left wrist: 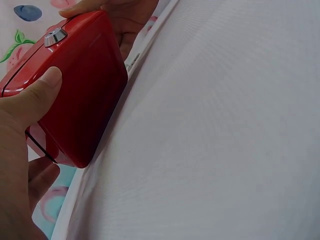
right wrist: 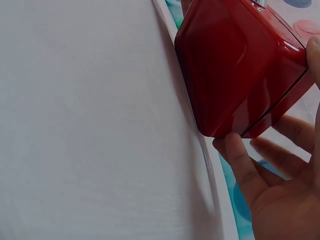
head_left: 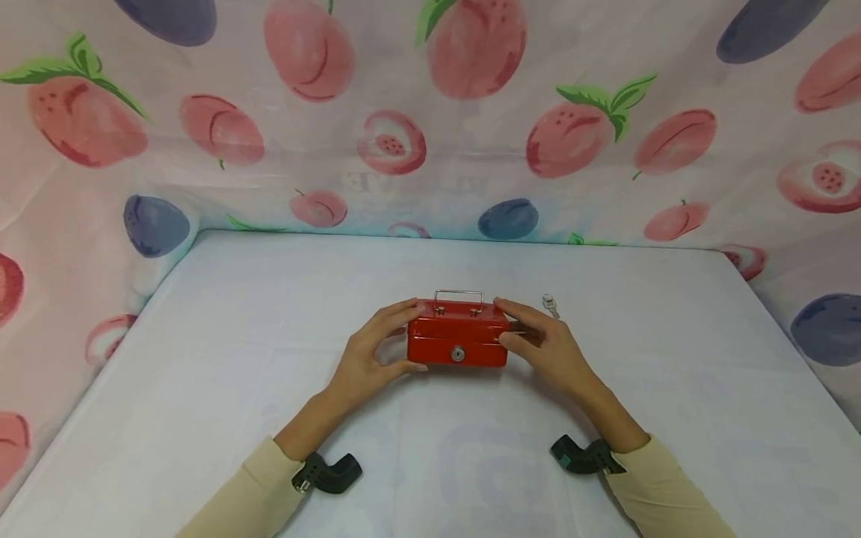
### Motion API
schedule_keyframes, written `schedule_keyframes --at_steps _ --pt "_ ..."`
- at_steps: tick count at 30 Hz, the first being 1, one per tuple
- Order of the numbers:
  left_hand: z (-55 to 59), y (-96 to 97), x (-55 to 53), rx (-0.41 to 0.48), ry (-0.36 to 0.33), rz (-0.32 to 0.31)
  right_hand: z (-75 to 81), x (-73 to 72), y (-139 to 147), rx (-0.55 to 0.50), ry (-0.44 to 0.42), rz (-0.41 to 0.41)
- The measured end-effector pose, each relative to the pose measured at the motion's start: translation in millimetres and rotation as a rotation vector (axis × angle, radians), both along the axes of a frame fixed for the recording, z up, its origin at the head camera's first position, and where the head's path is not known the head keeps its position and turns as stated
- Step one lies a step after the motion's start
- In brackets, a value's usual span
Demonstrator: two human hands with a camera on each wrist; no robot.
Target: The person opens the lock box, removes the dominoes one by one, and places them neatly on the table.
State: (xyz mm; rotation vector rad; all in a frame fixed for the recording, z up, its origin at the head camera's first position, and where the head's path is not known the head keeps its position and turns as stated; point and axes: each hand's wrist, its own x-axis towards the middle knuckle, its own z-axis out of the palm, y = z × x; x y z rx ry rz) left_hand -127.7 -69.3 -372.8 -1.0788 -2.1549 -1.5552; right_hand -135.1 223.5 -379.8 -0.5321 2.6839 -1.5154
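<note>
The box (head_left: 458, 329) sits between the two hands, lid closed, lock (head_left: 458, 353) facing the person and the handle (head_left: 459, 291) standing up from the top. The left hand (head_left: 361, 355) pinches its left end, thumb on the lower front corner, fingers on the lid; the right hand (head_left: 554, 351) pinches the other end, thumb at the front near the lid seam, fingers reaching behind. Holding it by the ends seems meant to steady it while leaving lock and handle uncovered, though the thumb and fingers bridging the seam probably help keep the lid down. Both wrist views show its underside, so it is tipped back or lifted; whether the rear edge touches the cloth (head_left: 430, 433) I cannot tell. Just beyond the right hand lie the keys (head_left: 549, 302), with that hand's fingers between them and the box. Nearer the person than the grip are a dark mount at each wrist and pale sleeves (head_left: 262, 478); well past it hangs a fruit-print curtain (head_left: 471, 149).
</note>
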Motion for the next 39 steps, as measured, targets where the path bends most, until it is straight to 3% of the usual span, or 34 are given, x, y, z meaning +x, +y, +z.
schedule_keyframes --at_steps 8,16,21,24,27,31,35,39 --pt "-0.7 -0.7 0.4 -0.013 -0.022 0.005 1.4 -0.1 4 -0.035 0.034 0.115" --pt "-3.0 -0.4 -0.3 -0.034 -0.031 0.024 27.8 12.3 -3 -0.022 0.108 0.213" --pt "-6.9 -0.3 -2.5 -0.022 -0.03 0.02 32.2 14.2 -5 0.013 0.191 0.232" --pt "-21.2 -2.0 -9.5 -0.023 -0.034 0.018 31.7 14.3 -6 0.05 0.259 0.226" --pt "-32.5 -4.2 -15.6 -0.023 -0.022 0.021 17.5 7.0 0 0.082 0.33 0.208" --pt "-32.7 -4.9 -17.5 -0.034 0.016 0.044 -3.4 -3.3 7 0.039 0.434 0.219" --pt "-32.4 -4.5 -19.0 -0.046 0.042 0.068 -4.4 -3.2 3 -0.015 0.509 0.231" --pt "-31.1 -4.3 -19.1 -0.059 0.043 0.08 5.2 0.8 -4 -0.039 0.567 0.232"
